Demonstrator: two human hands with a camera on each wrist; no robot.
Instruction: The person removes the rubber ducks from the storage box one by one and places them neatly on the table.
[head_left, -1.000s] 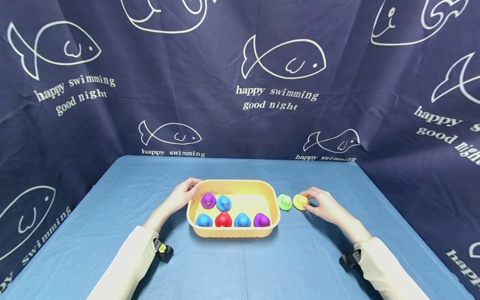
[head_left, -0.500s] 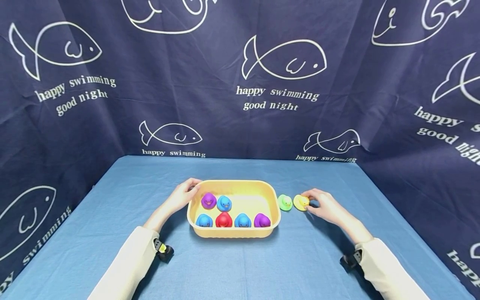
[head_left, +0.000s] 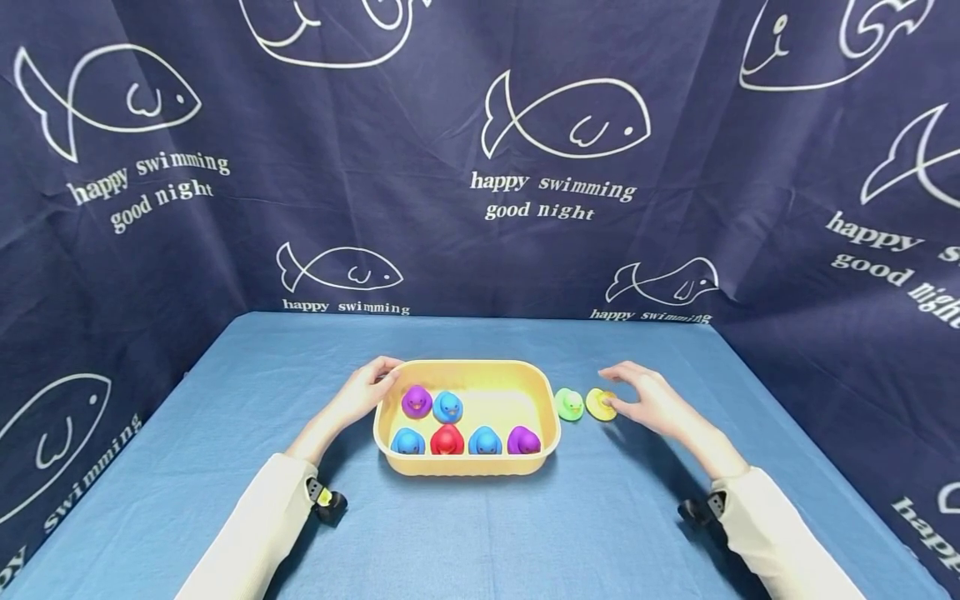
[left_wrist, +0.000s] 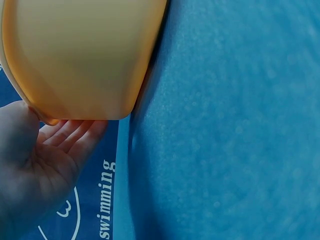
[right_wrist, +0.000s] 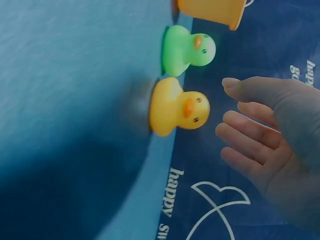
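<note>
My left hand (head_left: 367, 385) holds the pale yellow plastic tub (head_left: 467, 465) at its back left corner. In the left wrist view the thumb lies at the rim and the fingers (left_wrist: 87, 137) go behind the tub's wall, their tips hidden. A yellow rubber duck (right_wrist: 172, 110) sits on the cloth right of the tub, beside a green rubber duck (right_wrist: 182, 50). My right hand (head_left: 651, 402) hovers by the yellow duck, fingers spread and holding nothing; the right wrist view shows a gap between fingertips and duck.
Inside the tub sit several ducks, including a purple duck (head_left: 416, 402), a blue duck (head_left: 447, 407) and a red duck (head_left: 447, 439). A blue cloth (head_left: 480, 542) covers the table. A dark curtain (head_left: 450, 267) with fish drawings hangs behind.
My right hand has let go of the yellow duck, its fingers parting and lifting slightly off it. The duck stays beside the green one. My left hand has not moved.
</note>
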